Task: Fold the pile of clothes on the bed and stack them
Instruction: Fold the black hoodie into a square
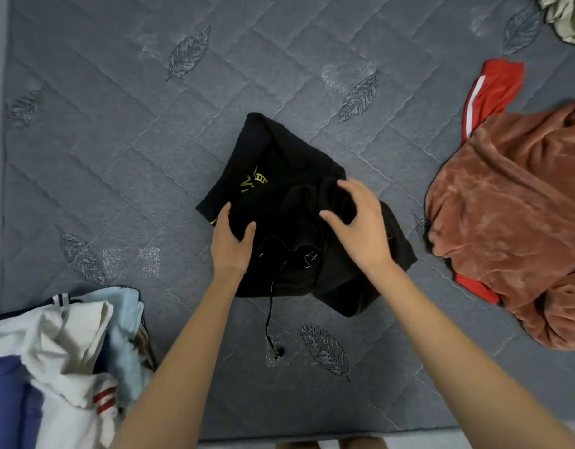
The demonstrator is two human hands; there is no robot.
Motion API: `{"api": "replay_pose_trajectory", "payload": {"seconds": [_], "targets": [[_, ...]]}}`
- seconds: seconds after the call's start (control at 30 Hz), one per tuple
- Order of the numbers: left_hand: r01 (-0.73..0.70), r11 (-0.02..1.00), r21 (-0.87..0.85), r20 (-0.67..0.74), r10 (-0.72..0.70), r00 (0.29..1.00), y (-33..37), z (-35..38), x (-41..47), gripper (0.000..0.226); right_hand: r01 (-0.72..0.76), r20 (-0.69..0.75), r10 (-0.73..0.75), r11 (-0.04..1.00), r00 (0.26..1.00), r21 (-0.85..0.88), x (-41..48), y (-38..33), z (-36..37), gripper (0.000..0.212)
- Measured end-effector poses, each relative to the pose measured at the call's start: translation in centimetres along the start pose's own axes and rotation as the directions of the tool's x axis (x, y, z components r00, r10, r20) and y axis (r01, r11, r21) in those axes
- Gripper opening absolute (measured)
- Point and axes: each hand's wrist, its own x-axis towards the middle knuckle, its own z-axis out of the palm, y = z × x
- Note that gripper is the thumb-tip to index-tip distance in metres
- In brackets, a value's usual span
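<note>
A black hoodie [279, 163] with yellow print and a dangling drawstring lies bunched in the middle of the grey quilted bed [117, 140]. My left hand [231, 244] rests on the hoodie's left side, thumb and fingers pinching a fold of the fabric. My right hand [357, 222] hovers over the hoodie's right part with curled fingers, gripping a bunched fold near the top.
A rust-brown fleece garment [512, 215] lies at the right on top of a red piece with white stripe [493, 89]. A heap of white, light blue and navy clothes [62, 361] sits at the lower left. Beige cloth [564, 17] shows at the top right corner.
</note>
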Motion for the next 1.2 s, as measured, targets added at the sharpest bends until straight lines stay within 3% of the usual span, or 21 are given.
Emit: {"api": "replay_pose_trajectory", "payload": {"seconds": [0.13, 0.23, 0.3, 0.37, 0.47, 0.63, 0.73, 0.9, 1.03, 1.13, 1.2], "targets": [[0.08, 0.986, 0.145, -0.021, -0.078, 0.997, -3.0, 0.7, -1.8, 0.076, 0.116, 0.101, -0.108, 0.99, 0.989, -0.08, -2.9, 0.2, 2.3, 0.048], [0.092, 0.994, 0.057, -0.051, -0.089, 0.995, -4.0, 0.8, -2.7, 0.08, 0.218, 0.214, -0.188, 0.968, 0.959, -0.124, -4.0, 0.0, 3.8, 0.044], [0.074, 0.997, -0.03, 0.001, -0.074, 0.997, -4.4, 0.6, -3.0, 0.087, 0.19, 0.321, -0.132, 0.969, 0.938, -0.156, -4.2, 0.2, 4.7, 0.049], [-0.009, 0.999, 0.041, 0.074, 0.006, 0.997, -4.8, 0.4, -3.3, 0.092, 0.14, 0.382, -0.052, 0.969, 0.923, -0.206, -4.2, 0.8, 5.3, 0.053], [-0.104, 0.946, 0.308, 0.122, 0.069, 0.99, -5.2, -0.3, -3.2, 0.073, 0.134, 0.362, -0.017, 0.945, 0.932, -0.3, -3.9, 1.5, 5.7, 0.05], [-0.132, 0.91, 0.394, -0.049, 0.165, 0.985, -4.1, -3.2, -2.6, 0.036, 0.08, 0.268, 0.041, 0.902, 0.962, -0.425, -4.1, 1.8, 5.5, 0.046], [-0.135, 0.857, 0.497, -0.001, 0.156, 0.988, -4.0, -4.9, -2.0, 0.022, 0.055, 0.229, 0.053, 0.896, 0.972, -0.44, -4.5, 1.7, 5.6, 0.039], [-0.046, 0.83, 0.556, 0.24, -0.107, 0.965, -5.4, -3.3, -3.0, 0.052, 0.008, 0.148, 0.055, 0.918, 0.987, -0.397, -4.4, 1.7, 6.3, 0.019], [-0.053, 0.865, 0.499, 0.089, 0.01, 0.996, -6.2, -2.7, -3.5, 0.024, -0.066, 0.049, 0.072, 0.991, 0.996, -0.118, -5.2, 1.7, 5.0, 0.007], [-0.104, 0.924, 0.367, 0.028, 0.101, 0.994, -5.3, -3.7, -4.5, 0.015, -0.133, 0.083, 0.127, 0.988, 0.988, 0.08, -6.3, 0.9, 3.2, 0.008], [-0.135, 0.932, 0.336, 0.031, 0.132, 0.991, -4.2, -4.3, -5.6, 0.014, -0.129, 0.124, 0.115, 0.986, 0.986, 0.109, -7.0, 0.2, 2.0, 0.013]]}}
